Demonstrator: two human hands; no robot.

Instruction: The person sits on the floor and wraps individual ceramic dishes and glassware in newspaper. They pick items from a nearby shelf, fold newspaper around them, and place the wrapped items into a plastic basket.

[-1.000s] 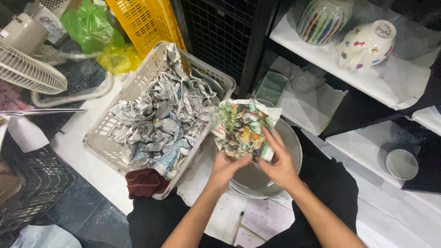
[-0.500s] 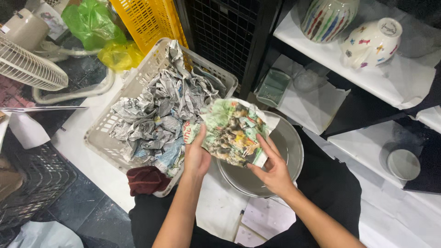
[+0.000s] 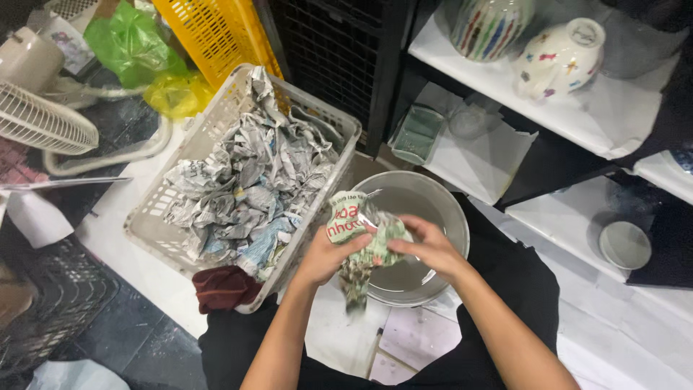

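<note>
Both my hands grip a crumpled sheet of newspaper (image 3: 355,230), printed in green and other colours, held over the near rim of a round grey bowl (image 3: 426,209). My left hand (image 3: 326,254) holds its left side and my right hand (image 3: 427,245) pinches its right side. A tail of the paper hangs down below my hands. The bowl rests in front of my dark-clothed lap.
A white plastic basket (image 3: 216,108) full of crumpled newspaper (image 3: 245,180) stands left of the bowl, a dark red cloth (image 3: 224,287) at its near corner. A yellow crate (image 3: 216,36), green bag (image 3: 130,40) and fan (image 3: 43,119) lie beyond. Shelves at right hold a striped vase (image 3: 491,25), teapot (image 3: 559,58) and small bowl (image 3: 624,244).
The newspaper sheet was spread wide between my hands; now it is scrunched into a tighter wad. My hands have drawn closer together, and the bowl beneath shows more.
</note>
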